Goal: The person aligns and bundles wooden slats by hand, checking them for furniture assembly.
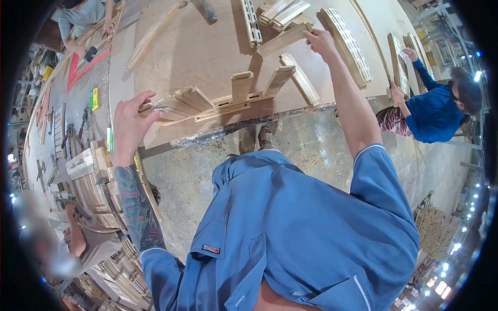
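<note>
My right hand is closed on one end of a flat wooden slat, whose other end points left over the worktable. On the left, my left hand curls its fingers and thumb around the end of another wooden slat. Beside that slat, more slats stand up from a slotted wooden rail along the table's near edge. Two further upright slats, one in the middle and one leaning right, stand farther along this rail.
Slotted rails and loose slats lie on the worktable. A co-worker in blue handles slotted pieces at right. Another person works at upper left; a third sits lower left. Pliers and hand tools lie left.
</note>
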The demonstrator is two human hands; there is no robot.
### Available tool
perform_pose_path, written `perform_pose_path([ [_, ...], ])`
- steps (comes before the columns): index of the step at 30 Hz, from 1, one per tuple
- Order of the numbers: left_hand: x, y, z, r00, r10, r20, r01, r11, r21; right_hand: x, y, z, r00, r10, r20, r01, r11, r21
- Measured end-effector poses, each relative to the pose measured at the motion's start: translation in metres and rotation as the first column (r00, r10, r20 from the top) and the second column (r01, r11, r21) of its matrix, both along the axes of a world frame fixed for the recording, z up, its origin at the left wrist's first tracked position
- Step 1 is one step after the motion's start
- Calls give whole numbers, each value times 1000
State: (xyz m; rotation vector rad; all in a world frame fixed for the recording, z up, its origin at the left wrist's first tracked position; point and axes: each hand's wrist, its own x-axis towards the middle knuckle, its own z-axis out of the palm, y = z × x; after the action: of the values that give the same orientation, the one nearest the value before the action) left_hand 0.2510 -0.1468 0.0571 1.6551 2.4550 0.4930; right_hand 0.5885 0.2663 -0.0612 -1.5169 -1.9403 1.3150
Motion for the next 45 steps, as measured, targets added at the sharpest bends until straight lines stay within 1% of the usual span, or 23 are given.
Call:
perform_pose_path([
  [2, -1, 1, 4, 1000, -5, -4, 5, 1000, 7, -4, 7, -3, 984, 26, 178, -68, 969, 236],
  [3, -3, 2, 5, 1000, -19, -17, 19, 1000, 0, -9, 8, -2, 984, 41, 176, -82, 969, 234],
  [5, -3, 3, 4, 999, -8, -31, 8, 1000, -21, -24, 5, 2, 993, 110, 34, -114, 983, 142],
  [6, -3, 5, 4, 999, -49, 16, 49, 999, 2, -35, 0, 12, 964, 251, 91, -267, 923, 278],
  [7, -4, 7, 4, 994, -88, 60, 86, 996, 28, -54, -15, 37, 925, 266, 271, -355, 859, 370],
  [9, -5, 11, 0, 989, -78, 124, 77, 997, 15, -85, -59, 82, 862, 428, 270, -506, 733, 455],
  [10, -4, 12, -4, 975, -101, 199, 99, 995, 20, -97, -79, 94, 854, 446, 268, -520, 731, 442],
  [11, -4, 13, -8, 974, -89, 207, 89, 996, 11, -109, -96, 104, 782, 577, 233, -617, 666, 420],
  [12, -3, 15, -12, 981, -112, 158, 110, 994, 23, -119, -110, 109, 697, 690, 196, -699, 591, 402],
  [13, -3, 15, -15, 985, -138, 108, 134, 990, 39, -130, -120, 112, 694, 691, 200, -703, 591, 395],
  [15, -4, 12, -19, 988, -126, 94, 121, 991, 61, -147, -136, 114, 511, 738, 441, -855, 386, 345],
  [16, -4, 13, -20, 990, -120, 75, 114, 990, 85, -150, -135, 98, 520, 743, 421, -838, 350, 418],
  [20, 0, 13, -12, 983, -155, 99, 148, 986, 71, -158, -137, 93, 441, 731, 520, -897, 336, 288],
  [26, 4, 14, -10, 992, -68, 105, 67, 998, 12, -156, -155, 101, 444, 611, 656, -896, 290, 336],
  [28, 4, 15, -6, 985, -171, -31, 172, 984, 37, -155, -166, 109, 368, 537, 759, -930, 213, 300],
  [32, 1, 18, -5, 987, -161, -11, 161, 987, 15, -147, -193, 132, 351, 636, 687, -936, 209, 284],
  [34, -4, 18, -10, 980, -190, -55, 191, 982, 3, -143, -200, 125, 430, 547, 719, -902, 224, 369],
  [35, -6, 18, -15, 980, -193, -40, 193, 981, -13, -140, -204, 121, 422, 559, 713, -906, 232, 355],
  [38, -10, 19, -22, 967, -247, -59, 252, 963, 92, -135, -209, 118, 494, 511, 704, -867, 227, 443],
  [41, -3, 16, -14, 966, -241, -95, 245, 969, 37, -133, -205, 128, 450, 525, 723, -892, 231, 387],
  [43, 0, 19, -9, 977, -196, -87, 197, 980, 0, -137, -200, 135, 434, 589, 681, -884, 130, 450],
  [44, 0, 18, -10, 977, -197, -75, 197, 980, -12, -140, -200, 136, 427, 599, 677, -888, 137, 439],
  [45, 0, 16, -13, 980, -186, -74, 188, 982, 17, -145, -201, 135, 343, 575, 743, -932, 112, 344],
])
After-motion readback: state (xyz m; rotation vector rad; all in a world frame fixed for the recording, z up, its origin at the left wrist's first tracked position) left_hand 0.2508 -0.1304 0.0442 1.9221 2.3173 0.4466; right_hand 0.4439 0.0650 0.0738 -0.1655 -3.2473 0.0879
